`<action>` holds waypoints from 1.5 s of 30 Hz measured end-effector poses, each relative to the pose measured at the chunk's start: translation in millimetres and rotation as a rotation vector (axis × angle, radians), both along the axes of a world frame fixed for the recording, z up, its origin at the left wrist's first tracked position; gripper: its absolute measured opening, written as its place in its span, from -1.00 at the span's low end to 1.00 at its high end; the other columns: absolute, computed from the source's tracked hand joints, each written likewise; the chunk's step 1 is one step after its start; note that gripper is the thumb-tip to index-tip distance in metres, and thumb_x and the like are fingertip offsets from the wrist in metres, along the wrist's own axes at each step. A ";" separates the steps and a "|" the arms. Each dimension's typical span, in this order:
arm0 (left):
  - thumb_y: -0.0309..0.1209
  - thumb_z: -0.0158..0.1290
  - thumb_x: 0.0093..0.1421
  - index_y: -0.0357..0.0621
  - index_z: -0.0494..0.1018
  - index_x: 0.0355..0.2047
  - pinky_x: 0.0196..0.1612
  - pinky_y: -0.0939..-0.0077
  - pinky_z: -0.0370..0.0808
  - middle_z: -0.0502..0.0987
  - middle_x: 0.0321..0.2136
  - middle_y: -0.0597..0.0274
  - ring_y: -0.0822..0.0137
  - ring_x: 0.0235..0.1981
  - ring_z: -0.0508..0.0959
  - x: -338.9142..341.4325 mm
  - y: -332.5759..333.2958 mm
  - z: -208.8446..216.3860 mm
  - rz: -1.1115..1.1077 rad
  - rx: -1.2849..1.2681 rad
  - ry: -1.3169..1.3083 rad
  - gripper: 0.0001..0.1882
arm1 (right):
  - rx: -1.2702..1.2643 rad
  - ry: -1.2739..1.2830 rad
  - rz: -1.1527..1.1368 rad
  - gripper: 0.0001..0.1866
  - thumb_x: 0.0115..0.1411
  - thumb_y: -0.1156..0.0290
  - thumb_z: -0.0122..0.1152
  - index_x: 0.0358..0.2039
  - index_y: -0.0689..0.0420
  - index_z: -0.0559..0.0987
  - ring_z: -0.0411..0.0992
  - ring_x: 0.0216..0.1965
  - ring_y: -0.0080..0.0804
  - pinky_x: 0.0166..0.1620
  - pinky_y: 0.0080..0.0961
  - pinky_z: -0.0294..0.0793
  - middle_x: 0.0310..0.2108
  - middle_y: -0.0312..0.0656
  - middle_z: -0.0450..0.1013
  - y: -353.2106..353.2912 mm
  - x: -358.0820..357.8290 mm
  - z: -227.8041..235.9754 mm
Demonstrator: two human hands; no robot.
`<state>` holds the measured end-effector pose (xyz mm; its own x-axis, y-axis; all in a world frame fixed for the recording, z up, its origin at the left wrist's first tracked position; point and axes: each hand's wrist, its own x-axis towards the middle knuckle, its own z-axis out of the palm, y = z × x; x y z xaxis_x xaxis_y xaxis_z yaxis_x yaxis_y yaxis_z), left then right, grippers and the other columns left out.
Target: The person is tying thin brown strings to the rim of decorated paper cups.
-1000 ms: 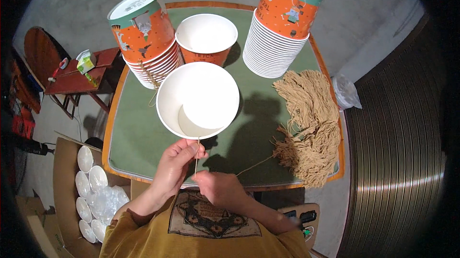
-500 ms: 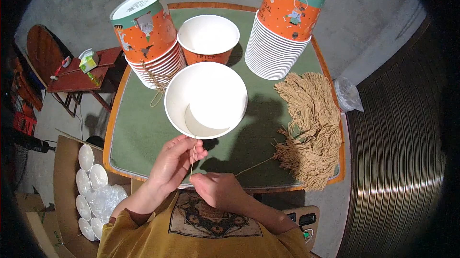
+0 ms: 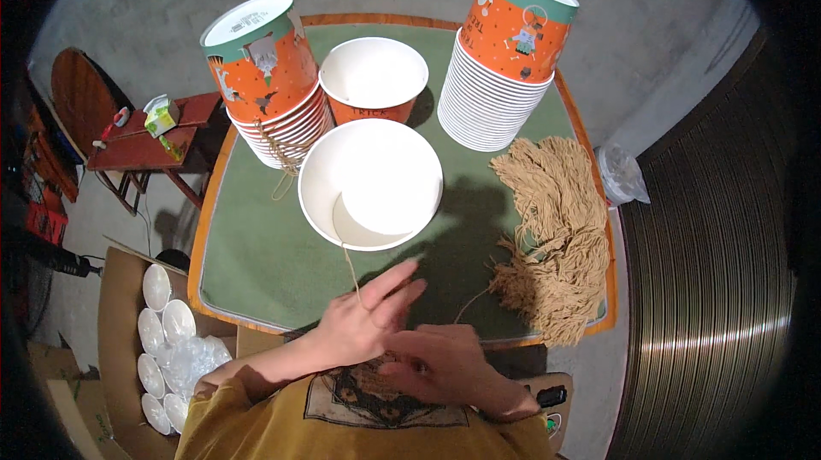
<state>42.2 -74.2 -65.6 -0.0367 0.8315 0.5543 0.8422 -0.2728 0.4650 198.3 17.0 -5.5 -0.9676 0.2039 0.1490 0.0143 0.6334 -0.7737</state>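
At the near edge of the green table [image 3: 256, 263], the left hand [image 3: 363, 319] had opened since half a second before, its fingers now spread and pointing toward the far right, while a thin twine string [image 3: 349, 268] ran from under it up to the white paper bowl [image 3: 370, 182]. Whether the fingers still pinched that string could not be told. Close to the chest, the right hand [image 3: 445, 366] lay loosely curled; what it held, if anything, was hidden. The bowl had stayed lifted, tilted with its mouth toward the camera, though its rim had shifted slightly. Near the right edge lay a heap of tan twine [image 3: 556, 238], one strand trailing toward the hands. Bare green cloth showed along the left edge. Farther off stood an upright orange cup [image 3: 374, 79], a leaning cup stack [image 3: 269, 75] at the far left corner, and a taller stack [image 3: 505, 58] at the far right.
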 end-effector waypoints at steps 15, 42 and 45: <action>-0.35 0.11 0.17 -0.29 0.38 -0.61 -0.44 0.30 0.41 0.37 -0.58 0.10 0.10 -0.53 0.47 -100.4 6.9 60.0 0.196 -0.165 -0.076 -0.70 | -1.697 0.923 -0.196 -0.79 0.42 0.36 -0.26 -0.27 0.18 0.34 0.04 -0.72 -0.70 -0.71 -0.68 0.04 -0.70 -0.38 0.10 63.5 14.2 17.1; -0.47 -0.14 0.33 -0.19 0.18 -0.04 -0.38 0.39 0.43 0.40 -0.49 0.20 0.25 -0.50 0.50 -16.4 47.1 86.8 -0.160 -0.431 -0.538 -0.78 | -0.342 0.439 -0.743 -0.77 0.33 0.41 -0.02 -0.05 0.20 0.42 0.41 -0.48 -0.58 -0.40 -0.66 0.42 -0.42 -0.26 0.46 78.3 -24.5 -26.4; -0.48 -0.13 0.32 -0.18 0.17 -0.04 -0.35 0.33 0.44 0.41 -0.49 0.16 0.16 -0.45 0.53 -19.8 53.8 95.3 -0.169 -0.484 -0.498 -0.77 | -0.183 0.341 -0.673 -0.72 0.30 0.44 0.04 0.00 0.17 0.41 0.48 -0.39 -0.56 -0.34 -0.64 0.48 -0.29 -0.22 0.50 65.4 -14.0 -20.8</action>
